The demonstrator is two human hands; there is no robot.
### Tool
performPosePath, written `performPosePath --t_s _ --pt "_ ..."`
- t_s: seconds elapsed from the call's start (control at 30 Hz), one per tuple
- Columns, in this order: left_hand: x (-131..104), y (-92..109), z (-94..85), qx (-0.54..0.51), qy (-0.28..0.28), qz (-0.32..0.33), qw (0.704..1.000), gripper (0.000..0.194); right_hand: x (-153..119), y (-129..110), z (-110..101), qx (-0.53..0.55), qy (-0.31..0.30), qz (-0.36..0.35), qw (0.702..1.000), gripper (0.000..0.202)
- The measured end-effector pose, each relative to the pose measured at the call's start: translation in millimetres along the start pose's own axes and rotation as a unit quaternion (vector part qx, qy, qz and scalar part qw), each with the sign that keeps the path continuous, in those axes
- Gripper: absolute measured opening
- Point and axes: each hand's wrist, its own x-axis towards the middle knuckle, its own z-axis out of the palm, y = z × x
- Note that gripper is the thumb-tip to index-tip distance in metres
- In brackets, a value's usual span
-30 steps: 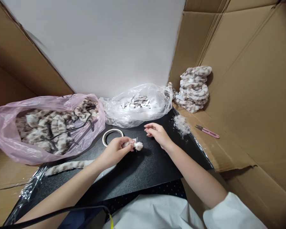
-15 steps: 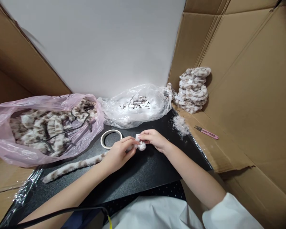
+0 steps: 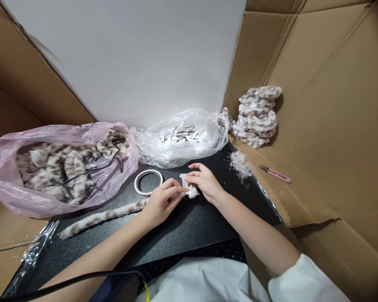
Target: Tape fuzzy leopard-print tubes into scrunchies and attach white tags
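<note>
A long furry strip (image 3: 107,214), white with brown spots, lies across the black tabletop and runs under my left hand (image 3: 164,201). My left fingers are closed on it near its fluffy white end, which sticks out past the fingertips. At that end is a small white tab (image 3: 185,180), paper-like or tape-like. My right hand (image 3: 206,184) pinches this tab between thumb and fingers, with one finger lifted. Just behind my left hand lies a roll of masking tape (image 3: 136,185), flat on the table.
A pink plastic bag (image 3: 122,195) of furry strips and dark cords lies left. At the back, a clear bag (image 3: 151,157) holds small white pieces. To the right are stacked furry strips (image 3: 258,117), loose fluff (image 3: 240,164) and pink-handled thread snips (image 3: 279,175). Cardboard walls (image 3: 327,105) flank the table.
The fingers of my right hand have spread somewhat, one rising, while still pinching the white tab. The fluffy end sticks out a little further to the right. The camera view has shifted slightly.
</note>
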Motion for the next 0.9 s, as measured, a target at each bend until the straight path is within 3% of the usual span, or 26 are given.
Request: performPosePath --t_s 0.17,0.5,0.9 --pt "-1 -3 1.0 -0.021 -0.008 0.003 1.000 0.020 -2 8 3 -0.036 0.016 -0.067 0.997 0.046" --pt "0 -6 5.2 -0.084 0.035 -0.090 0.992 0.015 -10 17 7 -0.139 0.028 -0.228 0.963 0.034" --pt "-3 -4 5.5 -0.104 0.036 -0.112 0.988 0.016 -12 20 7 -0.177 0.023 -0.280 0.943 0.030"
